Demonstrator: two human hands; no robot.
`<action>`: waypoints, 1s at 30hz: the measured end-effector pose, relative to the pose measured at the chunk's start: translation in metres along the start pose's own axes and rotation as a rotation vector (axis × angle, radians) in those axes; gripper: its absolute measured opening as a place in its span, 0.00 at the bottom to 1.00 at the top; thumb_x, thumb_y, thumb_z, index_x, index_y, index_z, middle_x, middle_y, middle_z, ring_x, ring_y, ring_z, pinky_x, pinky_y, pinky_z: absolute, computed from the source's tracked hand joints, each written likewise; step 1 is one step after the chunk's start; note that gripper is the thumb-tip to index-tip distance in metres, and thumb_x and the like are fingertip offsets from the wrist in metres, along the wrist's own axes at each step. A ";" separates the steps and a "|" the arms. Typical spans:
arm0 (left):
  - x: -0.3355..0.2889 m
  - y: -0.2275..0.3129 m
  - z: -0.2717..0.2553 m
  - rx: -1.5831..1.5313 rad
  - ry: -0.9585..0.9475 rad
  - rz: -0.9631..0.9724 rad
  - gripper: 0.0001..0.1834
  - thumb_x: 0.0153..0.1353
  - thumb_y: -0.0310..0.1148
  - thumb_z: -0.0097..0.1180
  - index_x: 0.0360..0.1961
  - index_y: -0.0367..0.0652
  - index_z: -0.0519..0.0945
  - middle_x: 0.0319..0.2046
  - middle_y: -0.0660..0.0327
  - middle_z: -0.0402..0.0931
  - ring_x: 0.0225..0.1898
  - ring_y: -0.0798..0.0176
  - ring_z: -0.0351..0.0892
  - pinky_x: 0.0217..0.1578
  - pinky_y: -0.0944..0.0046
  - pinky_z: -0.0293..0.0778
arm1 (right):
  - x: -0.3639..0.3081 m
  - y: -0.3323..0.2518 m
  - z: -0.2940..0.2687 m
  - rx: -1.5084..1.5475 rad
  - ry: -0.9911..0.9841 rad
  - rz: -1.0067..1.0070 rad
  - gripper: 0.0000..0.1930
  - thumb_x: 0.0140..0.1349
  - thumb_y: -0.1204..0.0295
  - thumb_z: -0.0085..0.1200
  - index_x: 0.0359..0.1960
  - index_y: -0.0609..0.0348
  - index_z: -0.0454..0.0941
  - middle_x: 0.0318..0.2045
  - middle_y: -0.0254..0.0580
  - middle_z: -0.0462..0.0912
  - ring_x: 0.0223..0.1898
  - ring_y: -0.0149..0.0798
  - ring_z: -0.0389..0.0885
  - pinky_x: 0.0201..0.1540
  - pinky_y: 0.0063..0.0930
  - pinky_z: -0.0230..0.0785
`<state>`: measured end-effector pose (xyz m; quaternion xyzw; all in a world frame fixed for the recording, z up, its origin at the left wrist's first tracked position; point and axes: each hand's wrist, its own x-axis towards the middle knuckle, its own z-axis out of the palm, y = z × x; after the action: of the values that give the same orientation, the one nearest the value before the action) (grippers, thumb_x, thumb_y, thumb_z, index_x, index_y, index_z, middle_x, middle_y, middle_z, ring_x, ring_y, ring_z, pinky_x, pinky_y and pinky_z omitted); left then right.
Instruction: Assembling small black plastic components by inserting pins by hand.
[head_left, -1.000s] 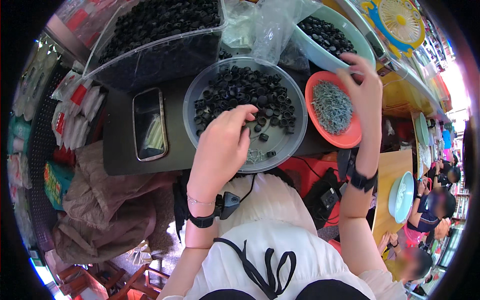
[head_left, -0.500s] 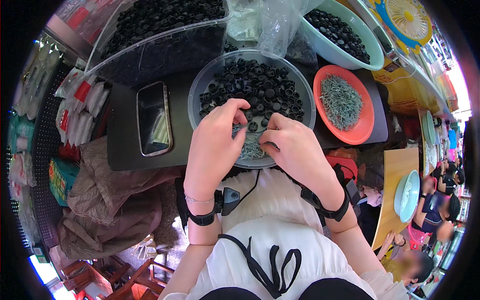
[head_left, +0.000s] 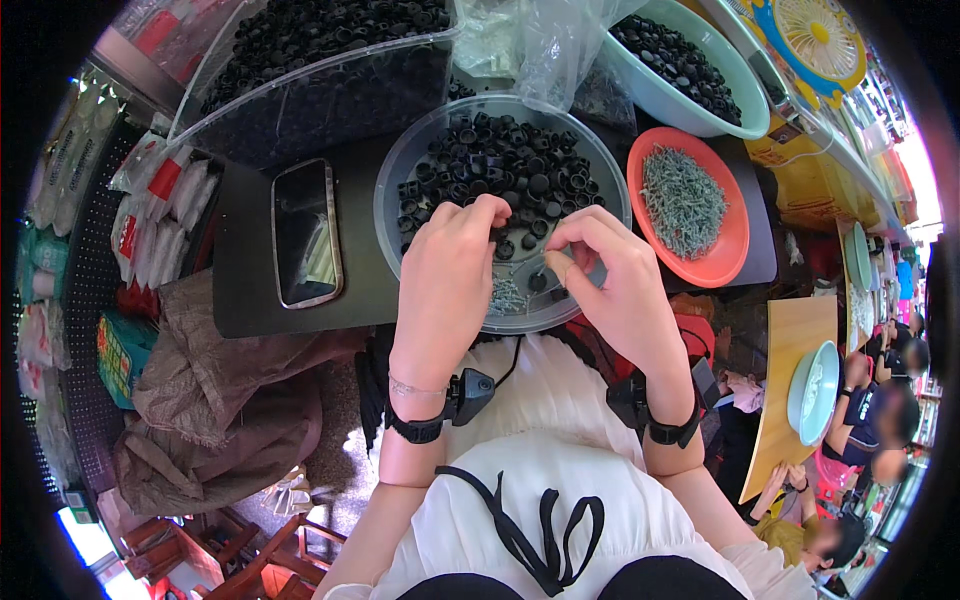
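Both hands over clear bowl [head_left: 400, 175]; left hand [head_left: 447, 265] grip unclear, right hand [head_left: 607, 275] pinching, probably screw.

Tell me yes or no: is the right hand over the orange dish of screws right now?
No: the right hand is over the clear bowl of black caps, beside the left hand, while the orange dish lies apart.

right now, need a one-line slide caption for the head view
Left hand and right hand meet over a clear round bowl of black caps, beside an orange dish of small grey metal pieces.
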<state>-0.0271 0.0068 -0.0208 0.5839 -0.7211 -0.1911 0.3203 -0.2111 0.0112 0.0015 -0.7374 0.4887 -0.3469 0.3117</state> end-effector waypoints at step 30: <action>0.002 0.008 -0.005 -0.550 0.043 0.082 0.24 0.51 0.16 0.68 0.51 0.39 0.79 0.38 0.60 0.83 0.40 0.68 0.86 0.44 0.67 0.83 | -0.006 0.012 0.013 0.537 0.234 -0.017 0.11 0.61 0.89 0.55 0.45 0.69 0.82 0.44 0.43 0.84 0.45 0.33 0.84 0.50 0.25 0.77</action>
<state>-0.0292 0.0074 -0.0113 0.4492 -0.6581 -0.3541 0.4896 -0.2079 0.0148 -0.0165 -0.5876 0.4060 -0.5490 0.4342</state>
